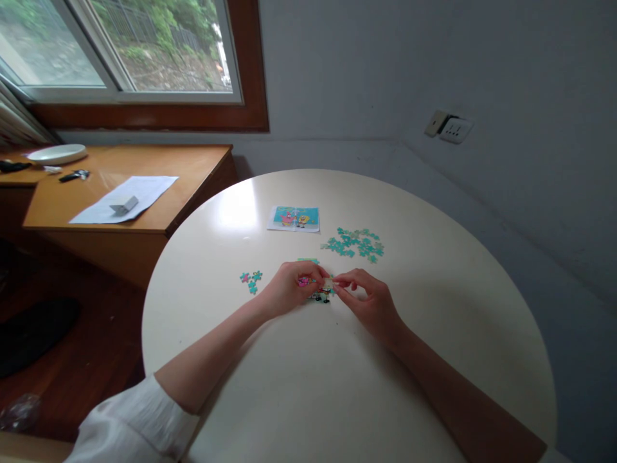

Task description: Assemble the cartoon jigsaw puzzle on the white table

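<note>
A partly joined jigsaw puzzle (320, 296) with pink, teal and red patches lies on the white table in front of me, much of it hidden under my fingers. Above its right part is a pale jigsaw piece (328, 283), pinched at its left by my left hand (299, 286). From the other side my right hand (369, 299) closes thumb and forefinger on the same piece's edge. Several teal loose pieces (354, 243) are spread beyond my right hand. Another few loose pieces (252, 280) lie left of my left hand.
A creased picture sheet (294, 218) with cartoon figures lies behind the puzzle on the round table (337, 399). To the left stands a wooden desk (202, 168) holding paper (157, 188), a small grey block (124, 205) and a white round tray (58, 154).
</note>
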A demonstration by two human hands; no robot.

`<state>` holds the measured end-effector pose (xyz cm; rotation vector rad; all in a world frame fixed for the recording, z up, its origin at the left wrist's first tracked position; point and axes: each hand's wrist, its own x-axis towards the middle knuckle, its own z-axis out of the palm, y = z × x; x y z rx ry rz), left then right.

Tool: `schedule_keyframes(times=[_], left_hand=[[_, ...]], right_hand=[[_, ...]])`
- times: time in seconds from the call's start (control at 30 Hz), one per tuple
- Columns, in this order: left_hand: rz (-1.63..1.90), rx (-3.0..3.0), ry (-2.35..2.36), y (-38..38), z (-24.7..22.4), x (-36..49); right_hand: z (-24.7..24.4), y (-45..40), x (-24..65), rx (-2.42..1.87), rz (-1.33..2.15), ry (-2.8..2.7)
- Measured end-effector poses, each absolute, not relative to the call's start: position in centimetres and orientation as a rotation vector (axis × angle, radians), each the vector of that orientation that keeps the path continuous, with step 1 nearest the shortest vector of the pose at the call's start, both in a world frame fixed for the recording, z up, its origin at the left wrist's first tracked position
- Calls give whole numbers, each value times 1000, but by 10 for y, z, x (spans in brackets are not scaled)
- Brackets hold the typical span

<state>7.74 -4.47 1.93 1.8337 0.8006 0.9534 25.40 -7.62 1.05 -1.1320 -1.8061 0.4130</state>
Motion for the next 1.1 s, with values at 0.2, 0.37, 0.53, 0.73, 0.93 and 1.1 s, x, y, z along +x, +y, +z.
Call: schedule_keyframes(times=[0.2,0.37,0.53,0.73,0.93,1.1], left_hand=[[920,1844,855,-46,19,77],[894,1840,913,-48,21,79],[886,1789,882,-49,24,80],[874,1776,896,-49,23,79],[869,1821,892,-49,23,79],[875,1832,904,-49,23,79]], right_hand=[[11,-78,254,-1132,452,-1807],[13,-78,254,-1159,463,-1805],[13,-77,254,-1172,472,-1802],[11,-77,254,-1161,472,-1795],[12,-77,254,-1156,451,-1805],[12,-77,254,-1169,467,-1807]])
